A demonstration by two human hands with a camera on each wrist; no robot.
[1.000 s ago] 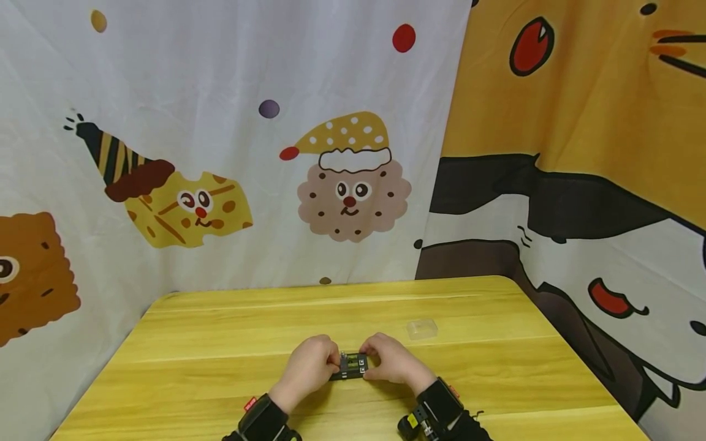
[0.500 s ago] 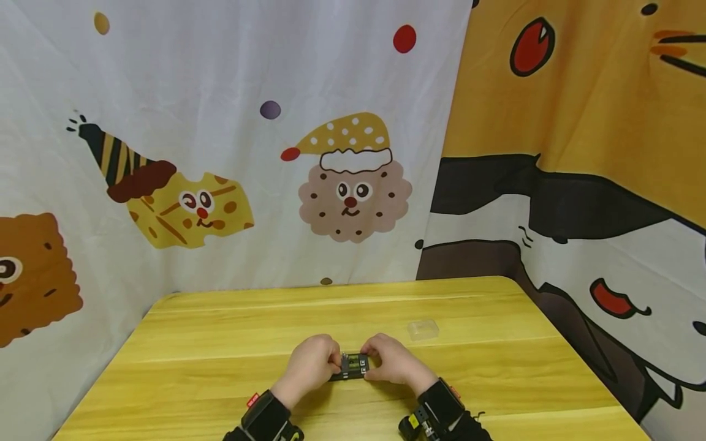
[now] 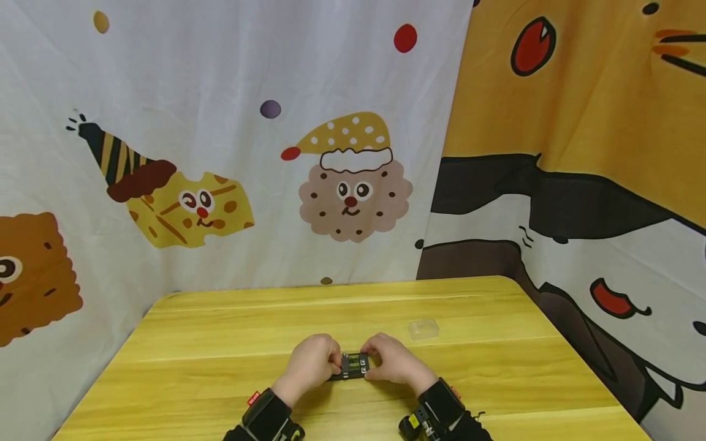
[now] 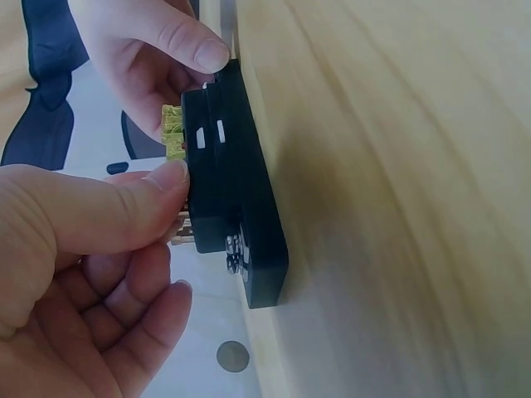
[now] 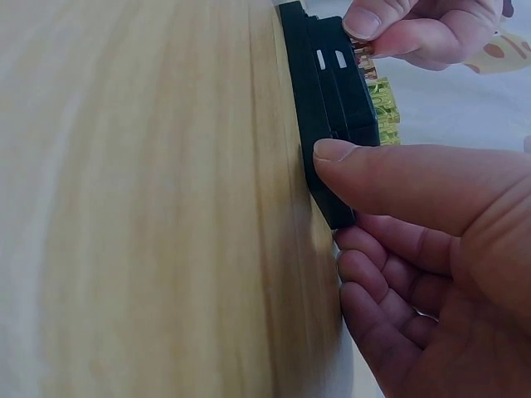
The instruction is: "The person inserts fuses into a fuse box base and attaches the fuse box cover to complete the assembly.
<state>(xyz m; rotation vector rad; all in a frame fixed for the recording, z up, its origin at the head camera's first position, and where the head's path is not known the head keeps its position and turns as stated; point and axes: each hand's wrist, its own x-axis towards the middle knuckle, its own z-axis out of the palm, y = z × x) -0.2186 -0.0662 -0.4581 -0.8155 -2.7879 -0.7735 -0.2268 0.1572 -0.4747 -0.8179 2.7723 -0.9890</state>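
Observation:
A black plastic block with a stepped base lies on the table between both hands. Clear yellow pieces and copper-coloured metal parts stick up from its top, and small screws show at one end in the left wrist view. My left hand has thumb and forefinger pinched at the copper-coloured parts, its other fingers curled; the fingertips partly hide what they pinch. My right hand grips the block's right end, the thumb on its near side and the fingers at the far side.
A small clear plastic box stands on the wooden table behind the right hand. A printed cartoon curtain hangs behind the table's back edge. Both wrists wear black straps with cameras.

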